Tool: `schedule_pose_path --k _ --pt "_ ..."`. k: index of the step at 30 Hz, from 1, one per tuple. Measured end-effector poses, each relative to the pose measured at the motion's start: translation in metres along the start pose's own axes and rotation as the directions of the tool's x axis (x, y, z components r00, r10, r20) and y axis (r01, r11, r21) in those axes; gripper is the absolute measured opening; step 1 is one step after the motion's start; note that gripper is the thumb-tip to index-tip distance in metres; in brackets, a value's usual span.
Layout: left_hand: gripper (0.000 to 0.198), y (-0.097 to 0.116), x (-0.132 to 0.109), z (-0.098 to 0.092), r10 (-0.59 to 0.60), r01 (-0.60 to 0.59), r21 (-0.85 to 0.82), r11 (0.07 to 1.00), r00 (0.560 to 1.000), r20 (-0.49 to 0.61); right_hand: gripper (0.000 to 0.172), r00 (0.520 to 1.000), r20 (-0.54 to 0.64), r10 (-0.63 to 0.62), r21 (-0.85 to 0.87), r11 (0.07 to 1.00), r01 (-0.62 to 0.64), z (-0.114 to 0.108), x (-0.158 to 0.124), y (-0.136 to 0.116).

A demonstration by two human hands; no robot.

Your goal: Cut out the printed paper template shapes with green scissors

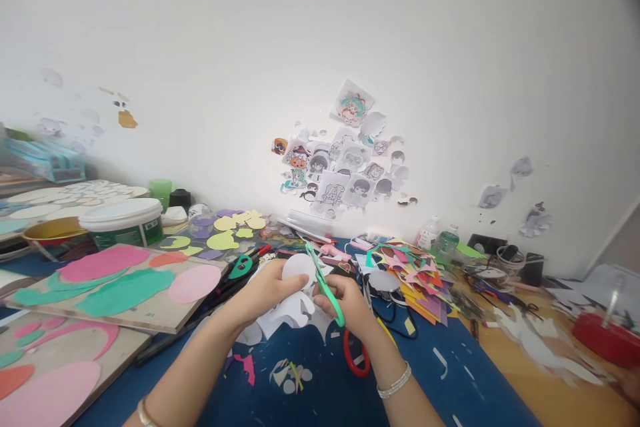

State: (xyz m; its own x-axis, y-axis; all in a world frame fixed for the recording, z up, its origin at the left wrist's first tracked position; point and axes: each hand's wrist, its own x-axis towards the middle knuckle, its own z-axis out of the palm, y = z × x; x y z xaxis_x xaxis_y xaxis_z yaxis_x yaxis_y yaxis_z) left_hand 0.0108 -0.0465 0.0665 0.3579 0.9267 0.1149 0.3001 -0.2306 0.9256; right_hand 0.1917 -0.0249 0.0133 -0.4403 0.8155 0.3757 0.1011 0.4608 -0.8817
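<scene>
My left hand (271, 287) pinches a rounded piece of white paper (299, 269) between thumb and fingers. In my right hand (345, 300) are green-handled scissors (330, 297), tilted with the blades up beside the paper's right edge. Whether the blades touch the paper, I cannot tell. Below my hands lie white paper offcuts (295, 310) on a dark blue mat (280, 407). A red scissor handle (356, 355) shows under my right wrist, partly hidden by the arm.
At the left, boards hold pink and green cutouts (125, 290) near a white-lidded tub (120, 213). Colored paper scraps (415, 280) are heaped at the right. Small white paper bits (290, 375) lie in front. A red container (605, 337) sits far right. Drawings (350, 173) hang on the wall.
</scene>
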Motion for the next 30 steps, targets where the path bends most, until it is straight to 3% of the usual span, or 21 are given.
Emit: schedule_pose_path --k 4,10,21,25,30 --pt "0.024 -0.002 -0.001 -0.002 0.012 -0.011 -0.003 1.000 0.999 0.033 0.028 0.999 0.035 0.003 0.022 1.000 -0.004 -0.001 -0.001 -0.001" --pt "0.020 0.001 -0.004 -0.002 -0.026 0.026 -0.021 0.999 1.000 -0.008 0.026 0.999 0.053 0.009 0.022 1.000 -0.010 -0.001 -0.001 -0.001" --pt "0.024 0.002 -0.004 -0.003 -0.030 0.028 0.075 0.997 0.999 0.025 0.025 0.995 0.094 0.025 -0.033 0.999 -0.022 -0.002 -0.003 -0.009" --pt "0.027 -0.001 -0.001 -0.001 -0.012 0.012 0.077 0.997 1.000 -0.003 0.024 0.999 -0.003 0.041 -0.027 0.999 -0.041 -0.003 0.003 0.001" --pt "0.034 -0.020 0.010 0.007 0.006 -0.015 0.089 0.996 0.995 0.098 0.025 0.981 -0.194 -0.013 0.074 0.997 0.028 -0.003 0.008 0.009"
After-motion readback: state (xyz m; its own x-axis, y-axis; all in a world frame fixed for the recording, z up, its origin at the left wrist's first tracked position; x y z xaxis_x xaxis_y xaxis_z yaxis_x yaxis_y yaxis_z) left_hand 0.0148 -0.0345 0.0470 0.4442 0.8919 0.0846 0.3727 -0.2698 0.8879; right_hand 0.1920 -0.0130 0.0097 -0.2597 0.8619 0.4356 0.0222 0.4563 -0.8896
